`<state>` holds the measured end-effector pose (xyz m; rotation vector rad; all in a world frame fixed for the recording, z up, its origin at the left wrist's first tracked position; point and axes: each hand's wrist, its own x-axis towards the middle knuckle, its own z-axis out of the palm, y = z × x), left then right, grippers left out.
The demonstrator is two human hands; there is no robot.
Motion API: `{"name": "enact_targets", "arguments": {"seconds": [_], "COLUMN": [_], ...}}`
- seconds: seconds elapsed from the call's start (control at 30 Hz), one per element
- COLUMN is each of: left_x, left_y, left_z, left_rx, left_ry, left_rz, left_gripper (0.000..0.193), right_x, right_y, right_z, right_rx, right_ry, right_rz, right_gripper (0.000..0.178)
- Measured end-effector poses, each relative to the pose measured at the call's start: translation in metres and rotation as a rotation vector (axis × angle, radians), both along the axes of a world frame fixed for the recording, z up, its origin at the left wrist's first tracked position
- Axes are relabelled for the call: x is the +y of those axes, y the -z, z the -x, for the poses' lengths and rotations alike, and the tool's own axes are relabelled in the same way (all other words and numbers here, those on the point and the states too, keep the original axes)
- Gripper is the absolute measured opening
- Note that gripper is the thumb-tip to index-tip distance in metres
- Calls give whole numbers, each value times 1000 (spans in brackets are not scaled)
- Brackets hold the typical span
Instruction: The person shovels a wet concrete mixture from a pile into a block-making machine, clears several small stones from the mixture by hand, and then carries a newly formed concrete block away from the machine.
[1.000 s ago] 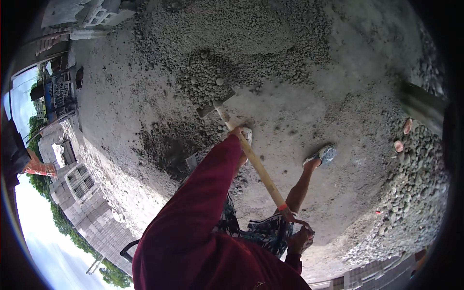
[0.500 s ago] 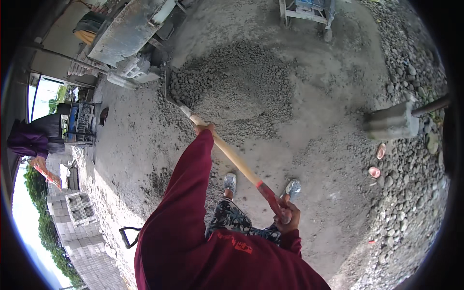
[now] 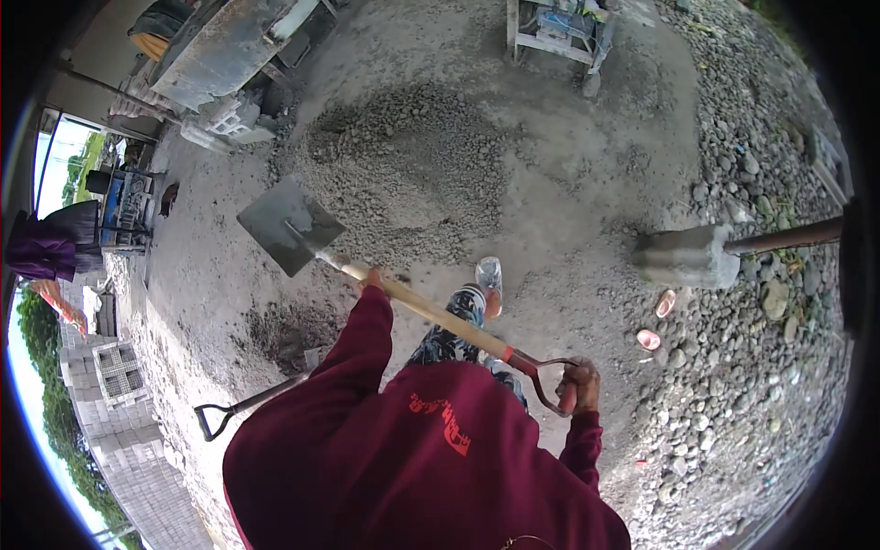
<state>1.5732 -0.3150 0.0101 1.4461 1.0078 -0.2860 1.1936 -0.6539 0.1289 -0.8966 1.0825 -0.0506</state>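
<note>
Two hands on 1 shovel [image 3: 431, 310]: L hand [image 3: 370, 280] has fingers closed round the wood shaft [image 3: 467, 330] up near the blade, R hand [image 3: 585, 381] has fingers curled round the end grip [image 3: 568, 398]. Blade [image 3: 291, 225] sits left, just beside the mound's near-left edge; can't tell if it touches down.

Surface is grey dusty ground [image 3: 587, 183], mostly shaded, sunlit strip near left. Grit mound [image 3: 412, 174] far, abt center. Edges: loose gravel [image 3: 770, 385] all down the right, stacked blocks [image 3: 137, 467] near left, stand [image 3: 550, 43] far, metal sheet [image 3: 225, 60] far left. Concrete block [image 3: 687, 257] w/ pole [image 3: 788, 236] juts in at right; 2 pink slippers [image 3: 648, 341] nearer, by the gravel. 2nd tool's black handle [image 3: 215, 420] near left, limits room there. Flat ground runs btwn mound & concrete block.
</note>
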Motion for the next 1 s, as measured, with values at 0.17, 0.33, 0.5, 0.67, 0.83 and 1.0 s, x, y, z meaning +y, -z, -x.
{"name": "enact_targets", "arguments": {"seconds": [0.17, 0.33, 0.5, 0.67, 0.83, 1.0], "left_x": [-71, -166, -236, -254, -288, -345], "left_y": [63, 18, -54, -65, -67, -57], "left_z": [12, -67, -172, -252, -310, -393], "left_rx": [120, 24, -31, -146, -170, -233], "left_ry": [-389, -324, -447, -576, -719, -943], "left_rz": [307, 554, 650, 737, 694, 723], "left_gripper": [32, 11, 11, 15, 17, 20], "right_x": [-109, -192, -259, -306, -361, -424], "right_y": [-49, -144, -157, -152, -145, -152], "right_z": [-63, -220, -326, -427, -547, -717], "right_rx": [12, 63, -70, -131, -227, -389], "right_ry": [-116, -380, -290, -404, -602, -748], "right_rz": [290, 827, 473, 557, 925, 961], "right_gripper": [31, 33, 22, 21, 23, 26]}}
